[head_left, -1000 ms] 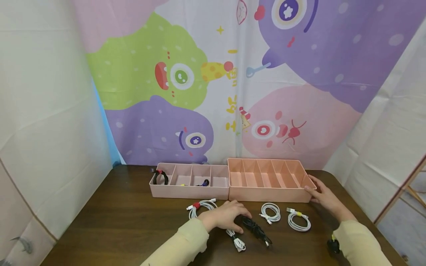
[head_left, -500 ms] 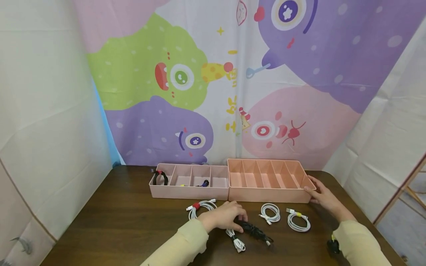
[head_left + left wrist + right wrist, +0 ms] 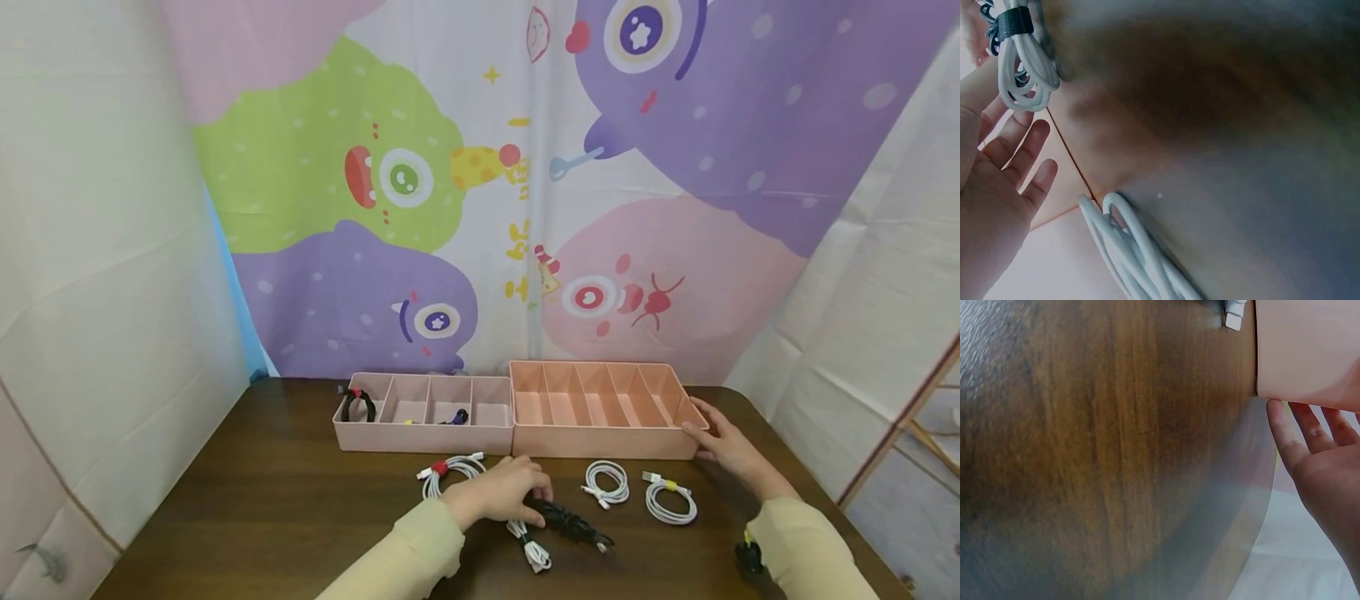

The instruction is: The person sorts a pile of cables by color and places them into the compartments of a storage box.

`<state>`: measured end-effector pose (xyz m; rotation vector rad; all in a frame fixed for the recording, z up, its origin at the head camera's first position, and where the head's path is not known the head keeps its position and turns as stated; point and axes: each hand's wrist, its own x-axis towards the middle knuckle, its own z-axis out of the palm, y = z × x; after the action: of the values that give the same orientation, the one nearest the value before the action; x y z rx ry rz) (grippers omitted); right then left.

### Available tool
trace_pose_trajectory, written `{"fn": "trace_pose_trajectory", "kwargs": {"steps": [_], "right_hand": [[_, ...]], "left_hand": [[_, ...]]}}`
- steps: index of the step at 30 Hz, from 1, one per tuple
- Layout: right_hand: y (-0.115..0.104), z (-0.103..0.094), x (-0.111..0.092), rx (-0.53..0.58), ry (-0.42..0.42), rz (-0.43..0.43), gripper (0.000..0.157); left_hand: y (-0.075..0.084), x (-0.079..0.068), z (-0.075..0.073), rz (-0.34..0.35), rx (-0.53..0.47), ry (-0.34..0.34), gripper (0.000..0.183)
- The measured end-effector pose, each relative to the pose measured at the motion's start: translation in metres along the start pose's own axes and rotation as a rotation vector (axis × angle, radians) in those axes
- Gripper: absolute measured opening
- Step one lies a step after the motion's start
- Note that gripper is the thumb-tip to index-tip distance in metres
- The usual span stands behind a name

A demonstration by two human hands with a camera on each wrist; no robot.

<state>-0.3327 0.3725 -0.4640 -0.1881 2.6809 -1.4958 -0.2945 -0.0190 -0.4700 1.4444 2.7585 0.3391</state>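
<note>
My left hand (image 3: 497, 492) pinches the left end of a bundled black cable (image 3: 573, 525) on the table. Below that hand lies a folded white cable (image 3: 536, 553), whose dark strap (image 3: 1015, 22) shows in the left wrist view. Partly behind the hand is a white coiled cable with a red strap (image 3: 448, 477). My right hand (image 3: 726, 446) touches the right end of the peach divided box (image 3: 600, 442), its fingers fairly straight against the end wall (image 3: 1310, 375) in the right wrist view. The compartments of this box hold nothing visible.
A pale pink divided box (image 3: 423, 437) abuts the peach one; it holds a black cable (image 3: 360, 406) and a dark small cable (image 3: 457, 417). Two white coiled cables, one plain (image 3: 606, 485) and one yellow-tied (image 3: 671, 502), lie in front. A black item (image 3: 748, 557) sits by the right sleeve.
My left fingers have closed on the black cable's end, and the bundle has shifted slightly toward that hand. The right hand stays at the box; the head view has tilted a little.
</note>
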Motion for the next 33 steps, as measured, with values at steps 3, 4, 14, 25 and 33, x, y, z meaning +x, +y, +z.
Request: {"fn": "trace_pose_trajectory", "kwargs": {"steps": [3, 4, 14, 25, 33], "right_hand": [[-0.001, 0.000, 0.000, -0.003, -0.001, 0.009, 0.071], [-0.001, 0.000, 0.000, -0.004, -0.002, 0.011, 0.071], [-0.001, 0.001, 0.001, -0.011, -0.003, 0.010, 0.074], [0.001, 0.001, 0.001, -0.019, 0.001, -0.001, 0.071], [-0.001, 0.001, 0.001, -0.022, 0.005, -0.009, 0.070]], "left_hand": [[0.001, -0.002, -0.004, -0.006, -0.006, 0.007, 0.026], [0.002, -0.002, -0.005, -0.008, -0.012, 0.008, 0.026], [0.006, -0.004, -0.013, -0.026, -0.032, 0.011, 0.025], [0.013, -0.007, -0.019, -0.017, -0.030, 0.057, 0.024], [0.017, -0.009, -0.022, 0.008, -0.035, 0.088, 0.023]]}}
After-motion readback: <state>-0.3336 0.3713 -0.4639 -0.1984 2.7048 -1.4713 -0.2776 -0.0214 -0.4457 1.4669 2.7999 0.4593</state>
